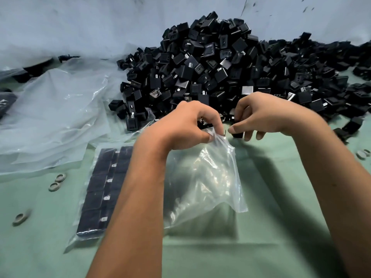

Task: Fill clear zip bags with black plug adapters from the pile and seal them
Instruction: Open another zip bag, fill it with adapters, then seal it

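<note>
A big pile of black plug adapters (230,63) fills the back of the green table (261,247). My left hand (186,123) pinches the top edge of an empty clear zip bag (202,181), which hangs lifted over the table. My right hand (267,115) sits just right of the bag mouth at the pile's front edge, its fingers curled round a black adapter (237,135). A filled clear bag (102,189) with adapters packed in rows lies flat at the left, partly hidden by my left forearm.
Loose clear plastic sheeting (54,117) is heaped at the left. Several small grey rings (57,181) lie on the table at the left, and more at the right (362,154). A pale wall stands behind the pile.
</note>
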`<state>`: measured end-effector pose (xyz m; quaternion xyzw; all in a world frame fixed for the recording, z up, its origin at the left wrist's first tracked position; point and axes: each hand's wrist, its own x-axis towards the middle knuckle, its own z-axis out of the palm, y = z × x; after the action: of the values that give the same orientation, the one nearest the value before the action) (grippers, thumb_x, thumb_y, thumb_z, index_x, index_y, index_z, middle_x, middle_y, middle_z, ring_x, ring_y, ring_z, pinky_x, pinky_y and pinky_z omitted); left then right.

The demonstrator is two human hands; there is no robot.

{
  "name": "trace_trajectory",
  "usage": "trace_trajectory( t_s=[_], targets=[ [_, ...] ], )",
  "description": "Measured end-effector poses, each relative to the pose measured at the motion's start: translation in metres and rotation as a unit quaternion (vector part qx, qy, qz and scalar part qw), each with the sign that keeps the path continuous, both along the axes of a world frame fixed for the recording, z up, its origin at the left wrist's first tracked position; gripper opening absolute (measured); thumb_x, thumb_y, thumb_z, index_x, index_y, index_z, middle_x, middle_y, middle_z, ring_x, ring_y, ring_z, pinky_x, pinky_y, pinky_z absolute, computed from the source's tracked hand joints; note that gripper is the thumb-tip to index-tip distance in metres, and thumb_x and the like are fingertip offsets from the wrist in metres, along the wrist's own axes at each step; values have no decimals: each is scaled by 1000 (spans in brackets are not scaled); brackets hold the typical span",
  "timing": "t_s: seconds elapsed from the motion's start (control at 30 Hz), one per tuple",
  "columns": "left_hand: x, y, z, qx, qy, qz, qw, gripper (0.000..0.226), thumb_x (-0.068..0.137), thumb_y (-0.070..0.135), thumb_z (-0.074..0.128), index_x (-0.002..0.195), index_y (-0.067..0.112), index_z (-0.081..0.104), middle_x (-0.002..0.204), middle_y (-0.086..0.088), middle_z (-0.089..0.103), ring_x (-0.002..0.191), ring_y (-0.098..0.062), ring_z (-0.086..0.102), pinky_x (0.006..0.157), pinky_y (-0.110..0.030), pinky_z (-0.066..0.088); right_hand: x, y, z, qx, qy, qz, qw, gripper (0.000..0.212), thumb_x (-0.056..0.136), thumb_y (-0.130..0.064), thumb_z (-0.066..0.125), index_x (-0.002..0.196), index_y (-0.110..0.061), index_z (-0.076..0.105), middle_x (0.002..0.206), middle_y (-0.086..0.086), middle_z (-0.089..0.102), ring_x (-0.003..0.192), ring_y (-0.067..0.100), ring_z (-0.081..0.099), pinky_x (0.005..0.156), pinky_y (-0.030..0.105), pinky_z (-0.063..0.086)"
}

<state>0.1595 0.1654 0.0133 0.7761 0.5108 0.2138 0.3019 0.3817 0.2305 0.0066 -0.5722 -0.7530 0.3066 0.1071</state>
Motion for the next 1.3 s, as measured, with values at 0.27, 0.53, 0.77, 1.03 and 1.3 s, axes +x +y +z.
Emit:
trace_trajectory(
  t_s=[0.27, 0.53, 0.77, 1.03, 1.3],
  targets=[
    [-9, -2, 5, 34, -6, 3, 999, 18, 78, 16, 89, 80, 32, 79, 87, 18, 59, 66, 18, 51, 59, -2, 34, -3, -23, 20, -182, 69, 243, 950, 23, 81, -31, 84, 102, -22, 79, 88, 9, 77, 68, 27, 74, 53, 29, 57],
    [-14, -4, 13, 41, -59, -14, 997, 17, 75, 11, 89, 78, 25, 79, 89, 6, 68, 60, 4, 49, 64, -22, 40, -35, -31, 5, -182, 50, 345, 919, 22, 86, -11, 84, 87, -31, 76, 86, -5, 78, 84, 23, 77, 72, 28, 59],
    [-20, -9, 20, 22, -138, -30, 990, 13, 75, 9, 87, 80, 18, 80, 92, -20, 69, 75, -22, 53, 68, -34, 42, -55, -42, -8, -165, 69, 333, 926, 22, 94, -20, 76, 115, -14, 73, 107, 10, 76, 101, 31, 74, 90, 59, 59],
    [-13, -8, 20, 34, -128, -25, 991, 11, 71, 20, 82, 81, 24, 80, 98, -26, 67, 87, -41, 61, 70, -40, 51, -88, -57, -16, -63, 38, 286, 955, 23, 88, -40, 80, 104, -26, 70, 76, -20, 74, 65, -6, 67, 58, 11, 51],
    [-24, -5, 14, 20, -142, 5, 990, 12, 82, 11, 84, 88, 22, 81, 76, 2, 68, 74, -10, 54, 68, -19, 46, -112, -66, -22, 100, -71, 247, 961, 35, 93, -37, 75, 119, -14, 68, 103, -15, 54, 94, 3, 49, 66, -2, 33]
  ],
)
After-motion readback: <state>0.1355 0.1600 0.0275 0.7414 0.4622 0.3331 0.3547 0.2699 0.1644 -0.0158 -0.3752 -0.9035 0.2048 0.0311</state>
